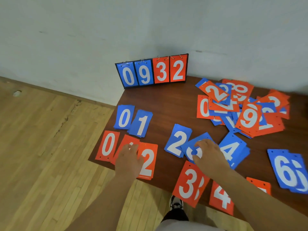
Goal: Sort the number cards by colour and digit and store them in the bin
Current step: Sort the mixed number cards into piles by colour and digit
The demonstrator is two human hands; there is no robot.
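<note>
At the bottom edge a shoe [175, 203] and a dark trouser leg show below the table's near rim. In the lower right, the right forearm cuts across a red 4 pile [221, 197] and hides the digit of another red card [260, 185]. The red 3 pile [190, 182] is fanned, so a 2nd digit peeks out. The blue 6 pile [288, 170] smears at the right edge.

The left hand [128, 159] lies palm down, fingers loose, on a red pile [127, 140] between red 0 [107, 145] and red 2 [148, 160]; its digit is covered. The right hand [206, 152] has bent fingers on a tilted blue 3 pile [189, 148] between blue 2 [177, 142] and blue 4 [233, 150]; blur hides whether it pinches a card.

The cards are thin, matte rectangles with white digits and 2 punched holes. Blue 0 [124, 117] and blue 1 [140, 124] sit behind the red row, on a dark brown wooden table [166, 100].

In the upper right is a mixed, overlapping heap [241, 107]. A ring-bound flip scoreboard [152, 71] reading 0932 leans on the pale wall.
</note>
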